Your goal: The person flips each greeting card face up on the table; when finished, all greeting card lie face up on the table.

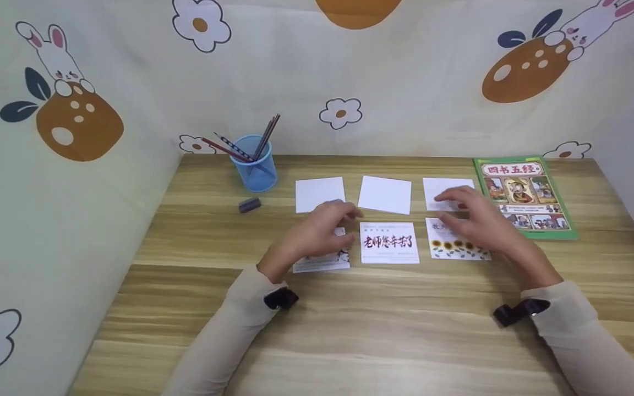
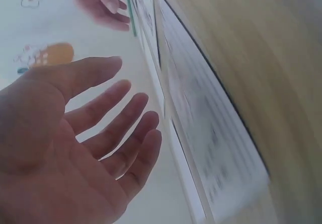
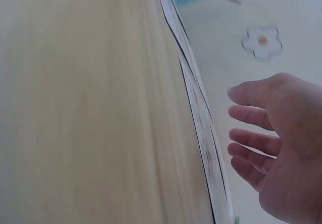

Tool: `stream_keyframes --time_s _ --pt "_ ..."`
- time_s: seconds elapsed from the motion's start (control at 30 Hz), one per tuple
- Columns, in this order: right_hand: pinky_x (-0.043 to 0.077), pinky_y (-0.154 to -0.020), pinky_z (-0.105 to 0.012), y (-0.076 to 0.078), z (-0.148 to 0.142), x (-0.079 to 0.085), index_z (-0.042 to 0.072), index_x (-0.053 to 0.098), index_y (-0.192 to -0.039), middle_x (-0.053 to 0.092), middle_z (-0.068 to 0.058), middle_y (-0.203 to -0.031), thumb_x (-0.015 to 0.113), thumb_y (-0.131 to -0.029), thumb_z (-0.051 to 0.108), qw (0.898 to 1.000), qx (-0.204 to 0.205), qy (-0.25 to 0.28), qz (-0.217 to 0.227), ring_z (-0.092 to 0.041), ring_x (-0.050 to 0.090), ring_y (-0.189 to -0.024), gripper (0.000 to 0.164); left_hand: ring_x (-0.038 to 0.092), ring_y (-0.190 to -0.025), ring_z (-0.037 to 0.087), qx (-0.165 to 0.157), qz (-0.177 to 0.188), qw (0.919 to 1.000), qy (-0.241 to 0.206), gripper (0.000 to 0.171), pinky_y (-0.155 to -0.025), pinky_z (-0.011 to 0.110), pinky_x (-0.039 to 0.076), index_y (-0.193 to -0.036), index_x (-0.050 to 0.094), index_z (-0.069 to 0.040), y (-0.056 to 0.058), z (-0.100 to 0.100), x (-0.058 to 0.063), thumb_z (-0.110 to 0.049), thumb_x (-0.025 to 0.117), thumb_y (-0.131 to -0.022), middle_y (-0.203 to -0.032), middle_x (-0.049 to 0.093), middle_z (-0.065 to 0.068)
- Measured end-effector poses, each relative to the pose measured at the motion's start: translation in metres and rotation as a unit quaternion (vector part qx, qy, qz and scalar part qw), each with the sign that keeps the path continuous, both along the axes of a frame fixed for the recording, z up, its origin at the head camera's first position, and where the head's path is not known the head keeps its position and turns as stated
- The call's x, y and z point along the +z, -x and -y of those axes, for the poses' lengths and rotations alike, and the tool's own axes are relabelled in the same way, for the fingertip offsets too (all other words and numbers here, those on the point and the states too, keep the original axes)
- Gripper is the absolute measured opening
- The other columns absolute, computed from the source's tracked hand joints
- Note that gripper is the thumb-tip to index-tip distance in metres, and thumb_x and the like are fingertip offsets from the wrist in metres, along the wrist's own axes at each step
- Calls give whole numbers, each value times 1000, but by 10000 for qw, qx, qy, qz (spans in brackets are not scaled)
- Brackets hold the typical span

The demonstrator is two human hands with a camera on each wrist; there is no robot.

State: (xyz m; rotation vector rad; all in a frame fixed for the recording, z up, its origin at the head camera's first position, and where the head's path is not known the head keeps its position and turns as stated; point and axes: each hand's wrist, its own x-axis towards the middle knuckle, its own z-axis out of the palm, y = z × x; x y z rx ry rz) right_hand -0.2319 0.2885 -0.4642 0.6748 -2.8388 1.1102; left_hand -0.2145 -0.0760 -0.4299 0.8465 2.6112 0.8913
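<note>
Two rows of square cards lie on the wooden table. Over the front left card, partly covering it, is my left hand, fingers loosely bent and holding nothing. Between the hands lies a card with red Chinese writing. My right hand hovers over the sunflower card and overlaps a blank white card behind it; its fingers are spread and hold nothing. Two more white cards, one at the back left and one at the back middle, show plain faces.
A blue mesh cup with several pencils stands at the back left, a small dark block in front of it. On the right, close to the cards, lies a green-edged picture book. A patterned curtain hangs behind the table.
</note>
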Motion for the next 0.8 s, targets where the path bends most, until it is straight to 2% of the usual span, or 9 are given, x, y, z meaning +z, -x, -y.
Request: stream_keyframes --time_s 0.1,0.23,0.4,0.47,0.63,0.8 --pt "47 -113 -70 0 -22 2 -4 69 -133 64 -30 -141 77 -99 12 9991 -395 -132 68 -50 60 -131 38 58 -141 29 -146 -91 9998 131 52 -123 44 47 -151 58 -8 0 -26 3 -24 72 -104 -147 66 13" --pt "38 -118 -72 1 -34 5 -4 68 -134 62 -31 -144 77 -100 19 9961 -816 -284 186 -52 54 -137 41 52 -147 28 -259 -91 9995 180 59 -127 42 42 -158 52 -9 6 -62 3 -29 70 -106 -153 61 13" --pt "30 -126 -72 4 -34 8 -2 66 -139 55 -30 -152 74 -103 23 9904 -1272 -392 365 -52 44 -148 45 51 -150 28 -123 131 9998 11 66 -129 39 41 -162 46 -6 18 -103 0 -29 69 -105 -159 57 16" --pt "30 -126 -71 4 -32 7 -3 63 -143 53 -31 -155 73 -103 24 9896 -1264 -510 461 -53 43 -150 49 51 -151 29 31 266 9996 -111 69 -129 39 41 -163 44 -5 22 -116 -2 -30 70 -104 -160 56 17" --pt "35 -124 -72 4 -26 2 -6 60 -146 54 -35 -154 75 -102 22 9931 -777 -752 452 -56 47 -146 55 52 -152 29 472 563 9965 -399 76 -128 39 42 -165 41 -6 28 -140 -5 -32 74 -101 -161 56 18" --pt "32 -124 -75 2 -26 5 -9 62 -144 48 -40 -156 75 -102 21 9932 -580 -918 424 -61 43 -147 54 53 -152 26 484 618 9964 -322 78 -126 36 44 -166 38 -7 25 -155 -6 -34 73 -102 -162 55 17"
